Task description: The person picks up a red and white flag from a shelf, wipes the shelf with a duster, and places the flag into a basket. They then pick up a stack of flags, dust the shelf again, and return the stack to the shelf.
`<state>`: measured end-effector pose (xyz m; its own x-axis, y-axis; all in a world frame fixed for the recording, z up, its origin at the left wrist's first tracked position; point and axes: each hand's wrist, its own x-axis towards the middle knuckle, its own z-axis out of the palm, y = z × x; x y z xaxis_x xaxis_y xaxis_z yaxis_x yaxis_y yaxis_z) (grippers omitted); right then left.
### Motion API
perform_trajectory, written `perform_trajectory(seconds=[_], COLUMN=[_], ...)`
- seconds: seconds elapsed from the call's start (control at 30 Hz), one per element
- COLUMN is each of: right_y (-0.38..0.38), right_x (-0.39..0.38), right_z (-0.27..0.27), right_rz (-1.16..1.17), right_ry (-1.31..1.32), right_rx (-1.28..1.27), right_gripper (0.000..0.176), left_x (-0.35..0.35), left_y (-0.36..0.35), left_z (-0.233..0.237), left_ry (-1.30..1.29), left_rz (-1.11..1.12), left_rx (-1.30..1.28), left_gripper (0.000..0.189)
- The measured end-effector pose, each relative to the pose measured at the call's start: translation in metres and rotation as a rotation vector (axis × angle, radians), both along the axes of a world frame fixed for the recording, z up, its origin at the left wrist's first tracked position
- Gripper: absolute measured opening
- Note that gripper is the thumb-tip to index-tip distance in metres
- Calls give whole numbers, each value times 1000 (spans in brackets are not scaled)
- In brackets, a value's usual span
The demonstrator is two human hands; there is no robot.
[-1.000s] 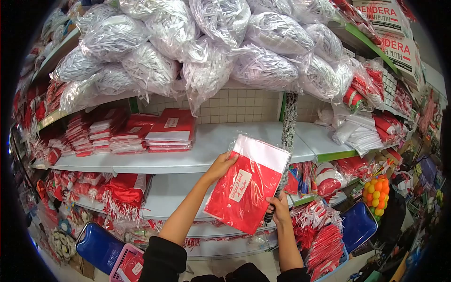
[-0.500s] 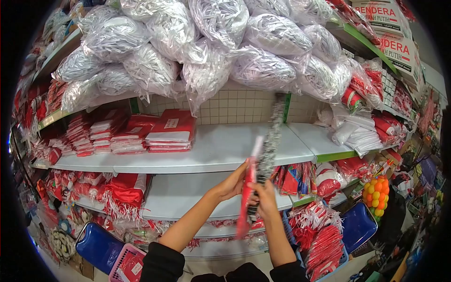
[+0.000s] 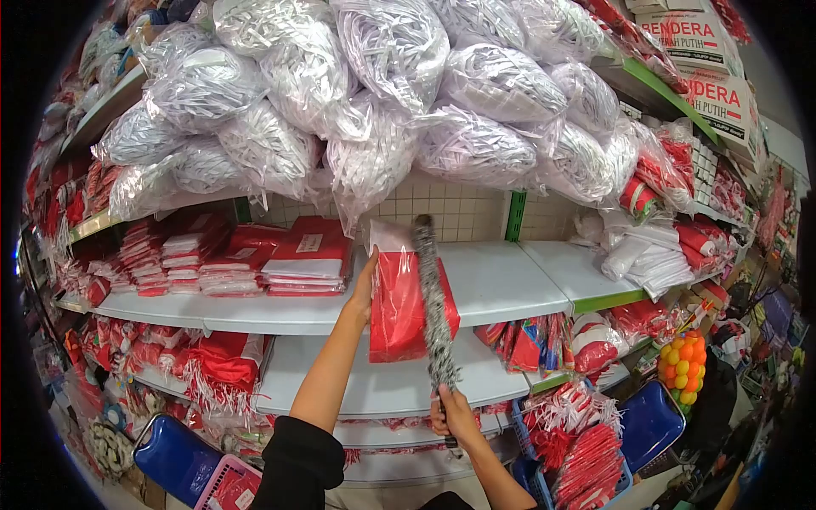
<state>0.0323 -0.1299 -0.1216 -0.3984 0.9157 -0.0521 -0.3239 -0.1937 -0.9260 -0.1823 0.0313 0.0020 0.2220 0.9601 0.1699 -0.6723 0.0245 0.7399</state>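
In my left hand (image 3: 365, 293) is a plastic-wrapped, folded red and white flag (image 3: 394, 302), gripped by its left edge and held up in front of the shelves. My right hand (image 3: 460, 416) is closed round the handle of a fluffy grey duster (image 3: 435, 314). The duster points upward, and its head lies across the right part of the flag pack, hiding some of it. Left of the flag, on the middle shelf (image 3: 501, 280), sit stacks of similar packs (image 3: 310, 255).
Bags of white shredded strips (image 3: 395, 51) overhang the upper shelf. Folded white packs (image 3: 646, 255) lie at right. Below stand a blue basket (image 3: 625, 484) of red packs, a pink basket (image 3: 223, 467) and blue chairs (image 3: 177, 455). Boxes (image 3: 693, 38) stand at upper right.
The flag pack has turned from edge-on to face me and moved left and up with my left hand. My right hand has dropped lower, bringing the duster over the pack's front.
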Motion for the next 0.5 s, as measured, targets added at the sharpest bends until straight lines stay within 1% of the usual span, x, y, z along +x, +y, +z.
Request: perform_trajectory(seconds=[0.07,0.13,0.2,0.27,0.33,0.37,0.4,0.47,0.5], right_y=[12,9,11,12,13,16,21,31,37], right_x=[10,15,10,7,3,-1,-4,-12,-16], right_z=[-24,-17,-18,-21,-19,-17,-10,6,12], right_rz=[78,-16,-145,14,213,157,100,-15,0], right_ry=[-171,-97,19,21,2,33,62,122,160], right_rx=[103,-17,-149,-173,-151,-161,-172,-195,-196], right_gripper=[39,38,39,40,42,42,42,43,42], left_x=[-2,-3,-9,-18,-21,-16,-1,1,1], left_y=[9,25,48,74,72,66,37,37,36], left_z=[-6,-18,-31,-54,-46,-49,-30,-31,-32], left_ry=[-13,-30,-107,-183,-251,-128,59,77,85], left_rz=[12,25,-223,-468,-712,-325,35,59,71], left_rx=[56,110,206,292,380,272,112,94,84], left_gripper=[56,56,58,60,62,63,63,60,58])
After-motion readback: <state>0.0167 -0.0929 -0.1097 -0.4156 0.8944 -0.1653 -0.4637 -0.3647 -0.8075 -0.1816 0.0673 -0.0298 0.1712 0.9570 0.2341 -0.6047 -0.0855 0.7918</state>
